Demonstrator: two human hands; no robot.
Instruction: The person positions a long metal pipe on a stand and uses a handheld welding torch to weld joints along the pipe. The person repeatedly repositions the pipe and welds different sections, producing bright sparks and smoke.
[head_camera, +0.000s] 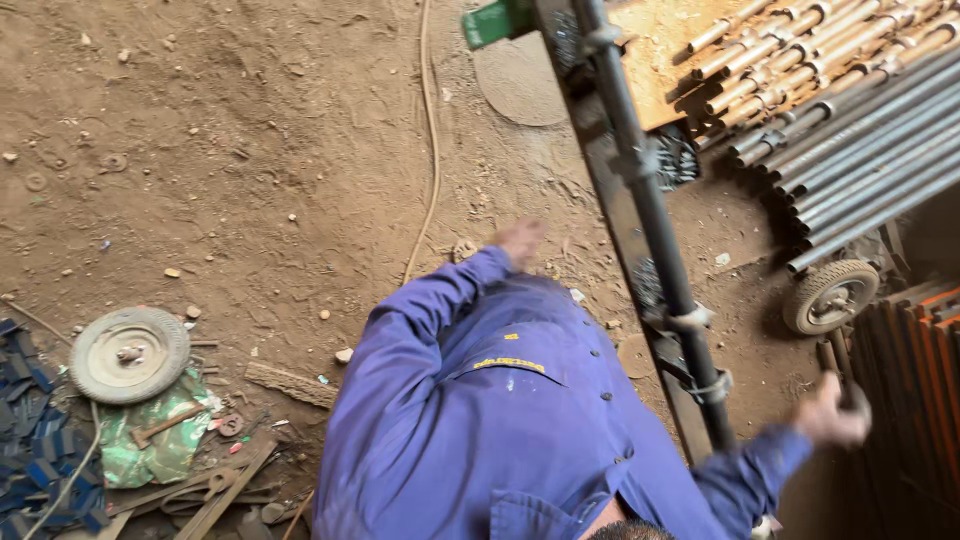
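Firmly Gripped Beside the Pole

Seemingly closed in a fist, the right hand (832, 412) at 4 o'clock grips a dark bar (852, 396), just beside the black pole (655, 215) slanting from 12 to 5. The left hand (521, 242), near centre over the dirt (250, 150), is blurred; I cannot tell its fingers. A firm grip and knuckles clear of the pole's clamps (690, 318) would serve best.

Blue sleeve (420, 320), black pipe (655, 220).
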